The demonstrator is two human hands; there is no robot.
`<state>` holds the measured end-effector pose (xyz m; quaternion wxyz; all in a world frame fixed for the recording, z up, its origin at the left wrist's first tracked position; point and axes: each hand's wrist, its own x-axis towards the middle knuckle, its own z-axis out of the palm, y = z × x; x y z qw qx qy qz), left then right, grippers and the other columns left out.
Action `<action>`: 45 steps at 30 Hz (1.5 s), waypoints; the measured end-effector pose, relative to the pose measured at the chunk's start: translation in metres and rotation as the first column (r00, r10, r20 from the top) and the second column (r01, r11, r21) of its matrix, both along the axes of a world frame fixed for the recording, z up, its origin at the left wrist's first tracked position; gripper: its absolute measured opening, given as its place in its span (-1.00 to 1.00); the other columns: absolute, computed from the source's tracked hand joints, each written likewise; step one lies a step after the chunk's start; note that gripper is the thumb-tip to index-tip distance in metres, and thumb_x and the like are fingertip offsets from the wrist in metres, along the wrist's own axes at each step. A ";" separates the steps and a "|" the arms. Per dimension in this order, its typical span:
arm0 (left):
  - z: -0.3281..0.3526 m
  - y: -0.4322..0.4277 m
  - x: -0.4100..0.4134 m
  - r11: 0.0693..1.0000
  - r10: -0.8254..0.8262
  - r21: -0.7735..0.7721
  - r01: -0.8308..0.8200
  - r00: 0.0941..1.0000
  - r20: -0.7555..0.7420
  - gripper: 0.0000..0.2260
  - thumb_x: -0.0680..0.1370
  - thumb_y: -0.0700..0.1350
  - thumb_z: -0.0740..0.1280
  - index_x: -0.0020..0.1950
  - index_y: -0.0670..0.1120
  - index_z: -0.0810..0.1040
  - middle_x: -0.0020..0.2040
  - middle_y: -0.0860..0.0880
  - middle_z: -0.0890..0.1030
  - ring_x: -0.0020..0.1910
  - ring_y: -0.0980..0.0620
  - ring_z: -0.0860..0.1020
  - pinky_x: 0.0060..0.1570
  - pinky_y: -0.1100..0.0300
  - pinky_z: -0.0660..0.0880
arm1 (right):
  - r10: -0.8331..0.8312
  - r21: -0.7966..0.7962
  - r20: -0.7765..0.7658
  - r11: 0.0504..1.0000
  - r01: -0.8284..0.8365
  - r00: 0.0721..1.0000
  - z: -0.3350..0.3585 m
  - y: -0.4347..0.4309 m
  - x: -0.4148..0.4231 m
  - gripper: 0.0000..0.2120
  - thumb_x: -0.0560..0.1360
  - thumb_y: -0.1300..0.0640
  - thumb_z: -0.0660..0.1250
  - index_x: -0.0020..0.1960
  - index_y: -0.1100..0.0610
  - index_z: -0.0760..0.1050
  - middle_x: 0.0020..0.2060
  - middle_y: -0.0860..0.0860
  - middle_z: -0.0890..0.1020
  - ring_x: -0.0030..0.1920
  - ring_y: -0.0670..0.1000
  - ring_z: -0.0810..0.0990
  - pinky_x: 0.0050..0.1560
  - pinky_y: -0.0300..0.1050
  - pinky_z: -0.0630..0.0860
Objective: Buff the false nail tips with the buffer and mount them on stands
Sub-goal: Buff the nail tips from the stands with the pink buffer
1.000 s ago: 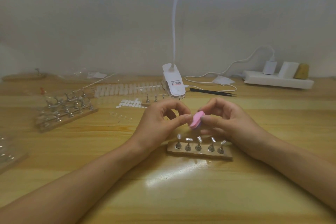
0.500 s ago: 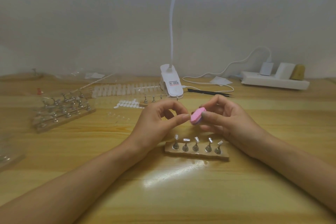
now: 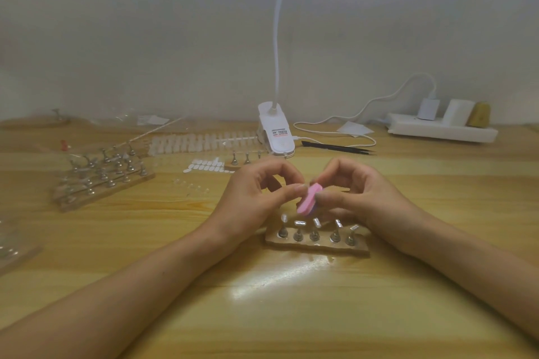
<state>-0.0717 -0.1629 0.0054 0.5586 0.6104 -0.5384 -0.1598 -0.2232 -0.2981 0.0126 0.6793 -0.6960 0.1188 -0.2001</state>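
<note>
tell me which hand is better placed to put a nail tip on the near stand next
Likely left: the left hand seems to pinch a nail tip beside the stand, while the right hand grips the pink buffer.

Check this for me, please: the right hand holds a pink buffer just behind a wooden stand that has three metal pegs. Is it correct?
Not quite. The wooden stand has five metal pegs, not three; the head view shows them in one row. The rest is correct: the right hand holds the pink buffer just behind that stand.

The lamp neck (image 3: 277, 38) runs off the top edge.
</note>
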 end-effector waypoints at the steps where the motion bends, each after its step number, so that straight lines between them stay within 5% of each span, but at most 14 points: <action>1: 0.000 0.000 0.000 1.000 0.001 0.004 -0.001 1.000 0.003 -0.95 0.50 -0.14 0.46 -0.17 -0.05 0.64 -0.19 0.07 0.62 -0.29 0.22 0.50 -0.25 0.38 0.41 | -0.001 -0.008 -0.007 1.000 0.001 1.000 0.000 0.000 0.000 -0.80 0.39 0.18 0.50 -0.05 0.18 0.53 0.01 0.19 0.70 -0.05 0.22 0.73 -0.15 -0.09 0.67; 24: -0.001 -0.001 0.000 1.000 0.022 -0.012 -0.022 0.999 0.037 -0.94 0.50 -0.16 0.46 -0.17 -0.05 0.64 -0.18 0.06 0.64 -0.27 0.24 0.50 -0.21 0.37 0.43 | -0.075 0.069 0.012 0.995 0.074 0.997 0.000 -0.002 0.000 -0.78 0.40 0.21 0.45 -0.01 0.24 0.51 -0.05 0.20 0.71 -0.08 0.14 0.73 -0.17 -0.18 0.64; 27: 0.000 -0.001 0.000 1.000 0.025 -0.012 -0.025 0.998 0.052 -0.93 0.50 -0.18 0.45 -0.18 -0.07 0.63 -0.19 0.05 0.63 -0.27 0.24 0.51 -0.23 0.39 0.41 | 0.012 -0.001 -0.051 1.000 -0.012 0.999 0.000 0.000 0.001 -0.81 0.40 0.18 0.49 -0.04 0.21 0.55 -0.05 0.21 0.71 -0.06 0.19 0.73 -0.10 -0.10 0.66; 32: 0.001 0.000 -0.002 1.000 0.014 -0.013 -0.013 0.998 0.060 -0.92 0.50 -0.18 0.46 -0.18 -0.04 0.64 -0.17 0.06 0.63 -0.26 0.26 0.50 -0.20 0.40 0.41 | -0.105 0.064 0.009 0.992 0.105 0.994 -0.001 -0.003 0.001 -0.76 0.45 0.24 0.43 0.06 0.31 0.48 -0.05 0.23 0.71 -0.05 0.15 0.72 -0.14 -0.16 0.65; 38: 0.000 0.000 -0.001 0.999 0.025 -0.022 -0.026 0.999 -0.026 -0.92 0.51 -0.19 0.45 -0.18 -0.08 0.63 -0.27 0.15 0.58 -0.35 0.25 0.45 -0.29 0.43 0.35 | -0.068 0.103 0.016 0.992 0.066 0.998 0.002 -0.004 0.000 -0.81 0.47 0.22 0.41 0.02 0.27 0.49 -0.06 0.24 0.70 -0.04 0.14 0.72 -0.13 -0.16 0.64; 41: 0.002 0.000 -0.002 1.000 0.014 -0.020 -0.013 0.998 0.056 -0.91 0.50 -0.19 0.45 -0.19 -0.07 0.63 -0.23 0.09 0.60 -0.29 0.24 0.49 -0.23 0.39 0.40 | -0.004 0.034 -0.014 0.999 0.004 1.000 0.000 0.000 0.000 -0.80 0.44 0.19 0.45 -0.01 0.25 0.52 -0.07 0.23 0.71 -0.05 0.19 0.72 -0.07 -0.07 0.65; 45: 0.002 0.000 -0.003 1.000 0.016 -0.017 -0.016 0.999 0.049 -0.90 0.50 -0.18 0.46 -0.21 -0.03 0.63 -0.18 0.05 0.63 -0.26 0.24 0.51 -0.19 0.38 0.43 | -0.117 0.096 0.031 0.989 0.113 0.993 0.000 -0.001 0.000 -0.80 0.44 0.20 0.43 0.01 0.25 0.50 -0.06 0.24 0.71 -0.05 0.18 0.72 -0.10 -0.11 0.66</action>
